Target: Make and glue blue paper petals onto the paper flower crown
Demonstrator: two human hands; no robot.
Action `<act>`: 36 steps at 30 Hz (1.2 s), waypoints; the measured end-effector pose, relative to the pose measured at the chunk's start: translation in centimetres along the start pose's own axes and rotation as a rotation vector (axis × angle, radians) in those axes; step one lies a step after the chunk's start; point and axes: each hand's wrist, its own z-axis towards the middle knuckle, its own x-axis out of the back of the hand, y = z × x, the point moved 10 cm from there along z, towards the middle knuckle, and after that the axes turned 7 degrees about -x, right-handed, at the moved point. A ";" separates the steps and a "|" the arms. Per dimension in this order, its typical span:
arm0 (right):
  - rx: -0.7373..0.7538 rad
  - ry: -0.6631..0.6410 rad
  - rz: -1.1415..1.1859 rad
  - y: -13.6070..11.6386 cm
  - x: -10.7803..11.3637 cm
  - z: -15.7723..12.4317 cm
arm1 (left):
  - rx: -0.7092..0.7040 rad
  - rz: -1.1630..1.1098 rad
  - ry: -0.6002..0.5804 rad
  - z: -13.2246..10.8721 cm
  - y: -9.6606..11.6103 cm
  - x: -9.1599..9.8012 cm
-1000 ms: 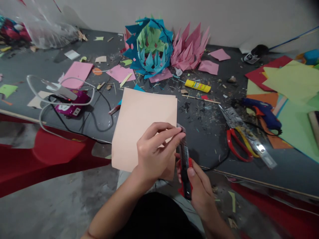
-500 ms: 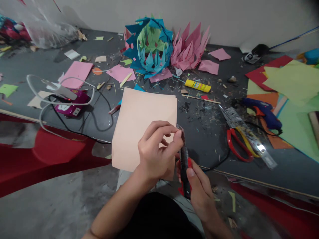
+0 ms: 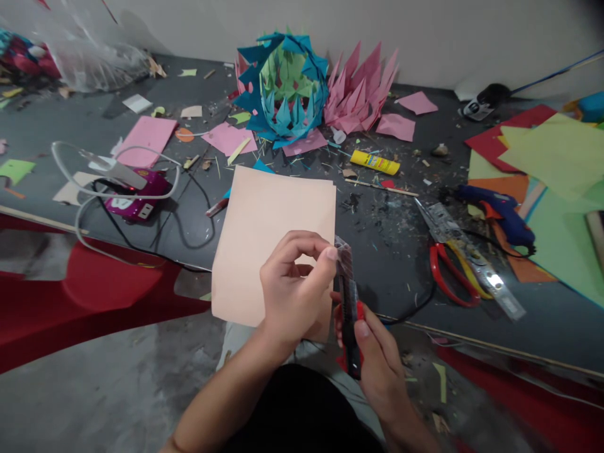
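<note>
My right hand [image 3: 380,352] is wrapped round the handle of a red and black utility knife [image 3: 350,327], its long blade slid out and pointing away from me. Beside the blade's tip, my left hand [image 3: 297,283] has its thumb and forefinger pinched together. Whether they touch the blade or hold some small bit cannot be made out. Under my left hand lies a stack of pale peach paper [image 3: 278,207], its near end jutting over the table edge.
Scissors [image 3: 453,274], a metal ruler [image 3: 493,283] and a blue glue gun [image 3: 503,214] lie right, near coloured paper sheets [image 3: 557,157]. Folded-paper rings [image 3: 295,119] stand behind a yellow glue tube [image 3: 375,162]. Cables loop around a purple power adapter [image 3: 139,198] at left. Scraps litter the dark table.
My left fingertips have shifted slightly left and down, from the blade's tip to just beside it. The knife and my right hand have hardly moved.
</note>
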 end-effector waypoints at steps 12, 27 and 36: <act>0.049 -0.028 -0.015 -0.2 -0.2 0.1 | -0.242 0.171 -0.048 -0.1 2.0 -0.1; 0.021 0.030 -0.023 0.7 0.6 0.1 | -0.226 0.178 -0.025 0.4 2.0 0.0; 0.125 -0.024 -0.049 -0.6 0.0 0.3 | -0.305 0.240 -0.028 0.2 2.7 -0.3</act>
